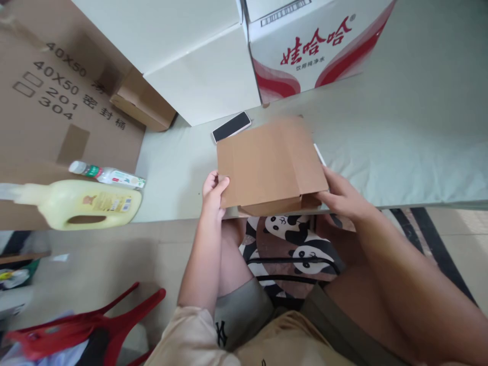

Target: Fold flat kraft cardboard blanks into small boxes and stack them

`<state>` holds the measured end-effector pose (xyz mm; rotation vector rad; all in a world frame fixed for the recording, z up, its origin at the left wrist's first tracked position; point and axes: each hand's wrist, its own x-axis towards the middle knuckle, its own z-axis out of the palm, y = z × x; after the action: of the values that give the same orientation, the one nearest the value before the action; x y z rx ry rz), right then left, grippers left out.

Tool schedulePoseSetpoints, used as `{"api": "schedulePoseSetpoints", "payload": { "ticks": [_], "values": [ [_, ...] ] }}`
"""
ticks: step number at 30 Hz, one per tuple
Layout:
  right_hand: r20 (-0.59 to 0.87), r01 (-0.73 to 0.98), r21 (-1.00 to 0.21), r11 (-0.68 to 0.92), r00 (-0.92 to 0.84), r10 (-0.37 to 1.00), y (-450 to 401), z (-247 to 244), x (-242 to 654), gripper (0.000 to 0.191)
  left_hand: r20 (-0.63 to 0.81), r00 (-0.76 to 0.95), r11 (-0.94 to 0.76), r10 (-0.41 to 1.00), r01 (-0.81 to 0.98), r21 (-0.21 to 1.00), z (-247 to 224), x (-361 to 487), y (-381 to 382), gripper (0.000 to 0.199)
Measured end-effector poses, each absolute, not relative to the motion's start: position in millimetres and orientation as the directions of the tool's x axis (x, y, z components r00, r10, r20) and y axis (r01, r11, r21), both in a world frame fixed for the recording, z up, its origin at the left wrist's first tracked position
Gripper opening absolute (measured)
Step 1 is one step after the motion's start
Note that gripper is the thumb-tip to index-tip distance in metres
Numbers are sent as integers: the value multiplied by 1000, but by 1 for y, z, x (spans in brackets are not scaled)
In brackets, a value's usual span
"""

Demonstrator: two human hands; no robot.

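A brown cardboard box lies in front of me at the table's near edge, its broad flap spread toward the left. My left hand pinches the flap's left edge, thumb on top and fingers underneath. At the box's right side, my right hand grips the near right corner, with some fingers hidden behind the cardboard. A sliver of something white shows beside the box, close to my right hand. Just beyond the box rests a phone-like device with a dark face and white rim. The box's inside is hidden from view.
White cartons and a red-and-white water carton stand at the back of the green-covered table. On the left are a large cardboard carton, a yellow jug, a small bottle and a red chair.
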<state>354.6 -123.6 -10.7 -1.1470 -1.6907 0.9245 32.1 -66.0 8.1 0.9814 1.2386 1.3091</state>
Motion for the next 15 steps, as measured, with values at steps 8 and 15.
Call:
{"api": "schedulePoseSetpoints", "payload": {
  "ticks": [8, 15],
  "values": [
    [211, 271, -947, 170, 131, 969, -113, -14, 339, 66, -73, -35, 60, 997, -276, 959, -5, 43, -40, 53],
    [106, 172, -984, 42, 385, 917, -104, -13, 336, 39, -73, 77, 90, 994, -240, 967, -34, 41, -63, 92]
  ]
}}
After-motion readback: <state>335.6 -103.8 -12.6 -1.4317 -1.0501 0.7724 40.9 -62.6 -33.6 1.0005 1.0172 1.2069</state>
